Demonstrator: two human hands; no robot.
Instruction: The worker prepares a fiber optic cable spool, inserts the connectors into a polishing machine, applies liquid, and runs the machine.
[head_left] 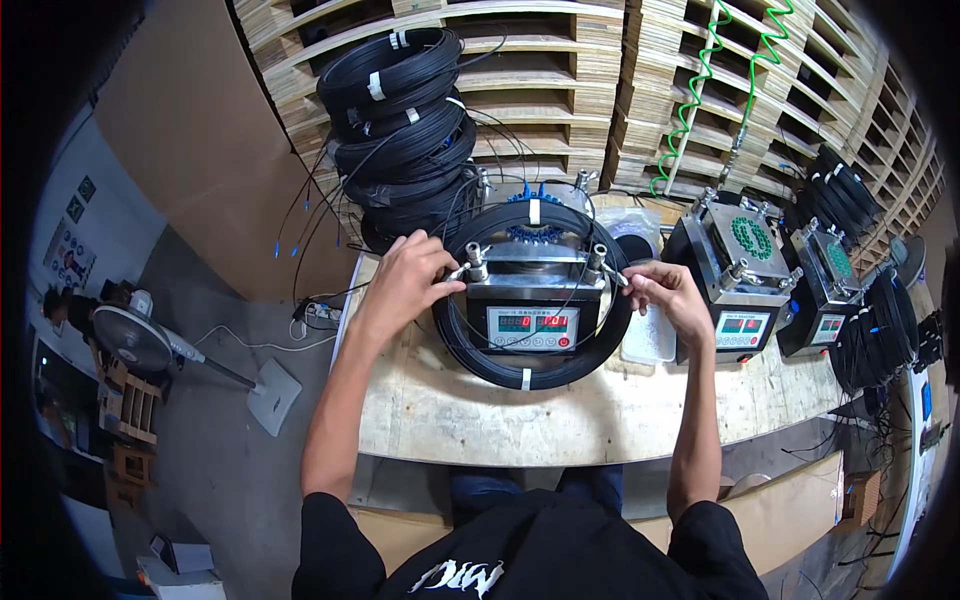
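A coil of black cable [520, 368], taped with white bands, lies looped around a grey box-shaped machine [532, 300] with a red digital display on the wooden bench [480, 420]. My left hand [408, 277] pinches a thin cable end at the machine's upper left metal post. My right hand [662, 290] pinches the other thin end at the upper right post. Both forearms reach in from below.
A tall stack of black cable coils [405, 120] stands behind the bench at left. Two more similar machines [740, 270] sit to the right, with more coils [880, 330] beyond. Wooden pallets [640, 90] form the back wall. A floor fan [135, 340] stands at left.
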